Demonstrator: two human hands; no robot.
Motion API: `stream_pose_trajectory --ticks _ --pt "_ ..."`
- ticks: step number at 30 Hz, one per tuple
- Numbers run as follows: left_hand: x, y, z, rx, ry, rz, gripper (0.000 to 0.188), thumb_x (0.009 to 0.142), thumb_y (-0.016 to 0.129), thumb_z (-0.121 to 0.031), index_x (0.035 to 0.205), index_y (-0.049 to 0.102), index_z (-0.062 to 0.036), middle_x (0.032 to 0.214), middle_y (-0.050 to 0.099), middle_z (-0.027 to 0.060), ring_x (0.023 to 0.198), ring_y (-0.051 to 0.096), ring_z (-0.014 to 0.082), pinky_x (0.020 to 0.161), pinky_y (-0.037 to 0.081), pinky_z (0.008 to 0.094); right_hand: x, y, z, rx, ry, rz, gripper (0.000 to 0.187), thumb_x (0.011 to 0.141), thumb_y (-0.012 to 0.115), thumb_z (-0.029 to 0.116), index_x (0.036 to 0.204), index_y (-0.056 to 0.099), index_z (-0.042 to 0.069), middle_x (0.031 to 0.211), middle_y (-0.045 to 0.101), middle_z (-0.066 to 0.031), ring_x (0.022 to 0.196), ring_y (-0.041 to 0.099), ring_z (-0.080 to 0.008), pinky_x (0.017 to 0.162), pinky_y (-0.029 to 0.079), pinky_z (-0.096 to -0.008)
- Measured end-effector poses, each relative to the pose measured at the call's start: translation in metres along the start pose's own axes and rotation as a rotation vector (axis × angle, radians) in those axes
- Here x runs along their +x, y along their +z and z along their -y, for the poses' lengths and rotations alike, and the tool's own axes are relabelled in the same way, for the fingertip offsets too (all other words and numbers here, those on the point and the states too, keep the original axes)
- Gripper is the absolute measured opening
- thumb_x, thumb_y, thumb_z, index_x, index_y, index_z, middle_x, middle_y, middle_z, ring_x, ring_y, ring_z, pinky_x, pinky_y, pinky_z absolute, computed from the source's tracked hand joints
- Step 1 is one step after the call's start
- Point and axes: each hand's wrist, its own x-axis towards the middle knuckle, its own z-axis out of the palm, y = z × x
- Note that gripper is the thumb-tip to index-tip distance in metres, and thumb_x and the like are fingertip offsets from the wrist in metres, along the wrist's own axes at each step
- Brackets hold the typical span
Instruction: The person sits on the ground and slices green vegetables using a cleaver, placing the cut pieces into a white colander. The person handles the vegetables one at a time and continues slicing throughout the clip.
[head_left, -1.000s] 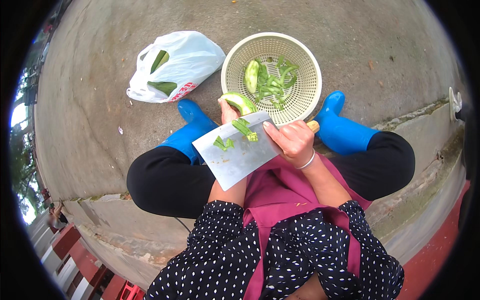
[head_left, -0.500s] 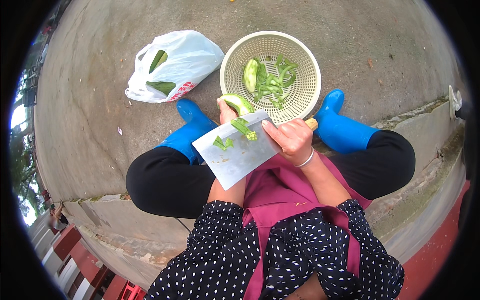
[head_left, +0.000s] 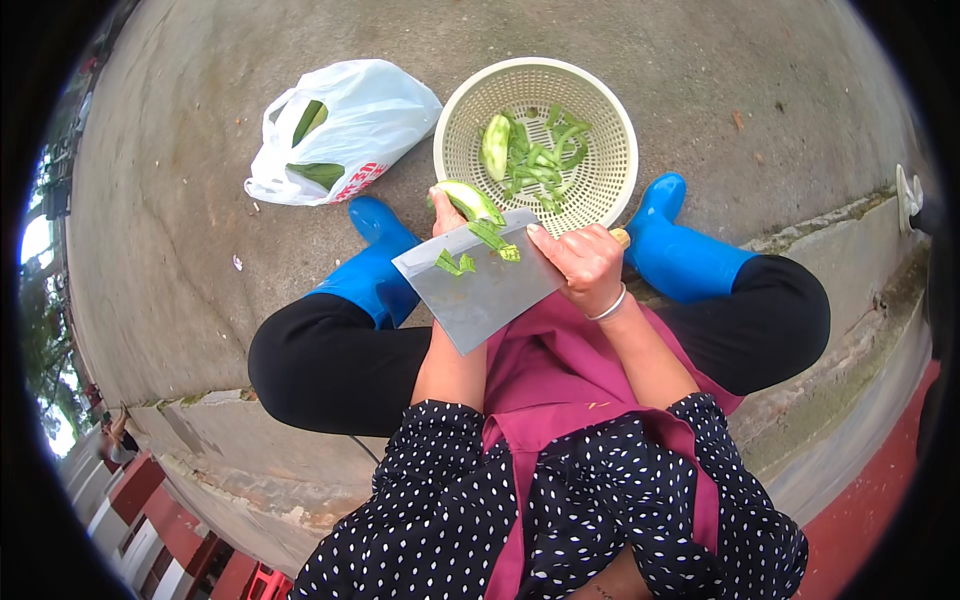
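Hands first: left hand [head_left: 446, 213] is clamped on a pale green, partly peeled gourd [head_left: 468, 200], right hand [head_left: 590, 268] is gripping a broad, rectangular grey metal cleaver [head_left: 490, 305] by its tan handle [head_left: 622, 238], thumb up by the blade. Going left to right, there's a white plastic bag [head_left: 375, 115] with green vegetables showing, then the gourd just past the cleaver's far edge, then a round cream plastic basket [head_left: 626, 165] holding curly green peel strips [head_left: 545, 165]. Can't tell if edge and gourd actually touch.

What could go wrong, imo: the left fingers and thumb are close to that edge, so if the gourd twists in the grip or the blade skips, they'd get nicked. Green peel scraps [head_left: 456, 263] on the blade could slide off short of the basket if it tips. And a slippery handle could let the right thumb slide along the metal.

Compared with half a second ago, the cleaver sits higher in view and looks more tilted, and the gourd's a touch further left. Bag and basket shifted slightly too, so some of that's probably head movement. Both grips look the same.
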Motion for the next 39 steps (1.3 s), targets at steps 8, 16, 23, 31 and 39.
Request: stream_pose_trajectory --ticks 8,16,23,31,39 --pt "0.006 0.007 -0.001 -0.394 -0.086 0.059 0.049 0.097 0.042 -0.055 0.111 0.057 -0.0103 0.099 0.063 0.01 0.086 0.061 0.0258 0.075 0.053 0.0404 -0.016 0.018 -0.029 -0.065 0.35 -0.111 0.014 0.08 0.07 0.014 0.094 0.073 0.011 0.068 0.066 -0.0052 0.056 0.063 -0.0206 0.05 0.046 -0.0343" --pt "0.007 -0.016 0.002 -0.173 -0.091 0.428 0.061 0.093 0.044 -0.062 0.103 0.056 -0.0033 0.087 0.06 0.009 0.078 0.059 0.0222 0.07 0.051 0.037 0.006 -0.011 0.009 0.112 -0.014 -0.003 0.033 0.069 0.073 0.01 0.102 0.071 0.012 0.054 0.045 0.0017 0.048 0.05 -0.0154 0.048 0.036 -0.0314" --pt "0.002 -0.012 0.012 -0.308 -0.108 0.42 0.057 0.094 0.047 -0.058 0.103 0.055 -0.0029 0.089 0.056 0.0087 0.083 0.054 0.0207 0.074 0.048 0.0347 0.007 -0.01 0.009 0.085 -0.024 -0.012 0.032 0.069 0.074 0.008 0.101 0.071 0.012 0.055 0.044 0.0017 0.047 0.049 -0.0156 0.047 0.035 -0.0317" --pt "0.016 -0.029 0.02 -0.515 -0.236 0.495 0.05 0.096 0.047 -0.05 0.111 0.055 -0.003 0.104 0.059 0.0125 0.1 0.056 0.0228 0.09 0.048 0.0391 0.004 -0.002 -0.008 -0.046 0.029 -0.019 0.029 0.071 0.074 0.008 0.1 0.07 0.011 0.054 0.043 0.0006 0.047 0.049 -0.0177 0.047 0.035 -0.0335" --pt "-0.018 0.019 0.0 -0.388 -0.068 0.129 0.033 0.098 0.047 -0.029 0.117 0.057 -0.0048 0.116 0.062 0.0118 0.103 0.061 0.0274 0.091 0.051 0.0377 -0.009 0.012 -0.029 -0.125 0.159 -0.008 0.018 0.077 0.071 0.013 0.095 0.072 0.013 0.056 0.052 -0.0012 0.049 0.053 -0.019 0.048 0.037 -0.0333"
